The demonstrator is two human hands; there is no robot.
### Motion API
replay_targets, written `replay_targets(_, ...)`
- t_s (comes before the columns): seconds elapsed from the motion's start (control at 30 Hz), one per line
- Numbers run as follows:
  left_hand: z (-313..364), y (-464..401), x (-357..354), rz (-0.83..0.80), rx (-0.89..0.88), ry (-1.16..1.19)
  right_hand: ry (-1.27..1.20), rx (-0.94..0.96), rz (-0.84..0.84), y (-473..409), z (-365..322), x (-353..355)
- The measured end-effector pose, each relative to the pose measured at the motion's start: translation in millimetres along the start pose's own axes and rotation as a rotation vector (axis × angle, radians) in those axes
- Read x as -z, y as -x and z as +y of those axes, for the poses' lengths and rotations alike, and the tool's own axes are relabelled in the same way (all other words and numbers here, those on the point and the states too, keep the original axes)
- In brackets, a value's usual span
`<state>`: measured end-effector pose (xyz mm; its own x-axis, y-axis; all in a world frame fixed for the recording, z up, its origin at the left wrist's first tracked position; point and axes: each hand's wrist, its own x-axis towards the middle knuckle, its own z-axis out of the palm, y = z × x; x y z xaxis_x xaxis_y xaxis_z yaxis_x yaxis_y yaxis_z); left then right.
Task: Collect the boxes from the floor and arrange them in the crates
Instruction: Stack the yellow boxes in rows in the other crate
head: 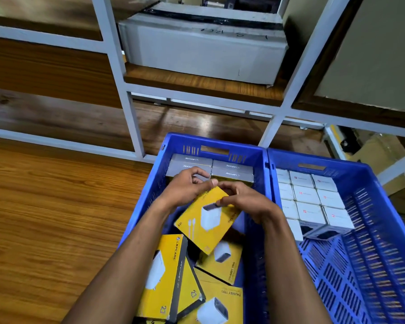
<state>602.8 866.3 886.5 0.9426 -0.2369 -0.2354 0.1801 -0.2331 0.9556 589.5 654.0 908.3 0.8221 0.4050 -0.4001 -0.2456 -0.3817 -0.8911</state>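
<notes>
Loose yellow boxes [173, 277] (tumbled) underlie both hands [185, 188] [246, 202] pinching one yellow box [206, 220] — white boxes [311, 202] alongside.

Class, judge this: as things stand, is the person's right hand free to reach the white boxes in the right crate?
Probably not yet: the right hand grips the yellow box; the white boxes lie uncovered.

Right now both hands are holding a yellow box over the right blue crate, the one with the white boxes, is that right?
Not quite. The head view shows the left hand and right hand holding the yellow box over the left blue crate, which holds grey and yellow boxes. The white boxes sit in the right blue crate beside it.
</notes>
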Motion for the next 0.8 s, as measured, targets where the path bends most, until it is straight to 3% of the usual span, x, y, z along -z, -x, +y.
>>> replay_targets(0.17, -0.7, -1.6, 3.8, 0.074, 0.026, 0.003, -0.086, 0.01, 0.217, -1.1, -5.0, 2.1)
replay_targets(0.3, 6.3, 2.0, 6.8, 0.089, 0.035, -0.004, -0.347, 0.0, 0.394, -3.9, -6.0, 5.3)
replay_targets(0.57, 17.0, 3.4, 8.3, 0.136, 0.034, 0.171, -0.606, 0.007, 0.432, -5.3, -8.7, 12.6)
replay_targets(0.8, 15.8, 2.7, 10.3, 0.171, 0.02, 0.191, -0.811, 0.034, 0.453, -10.5, -2.8, 15.4)
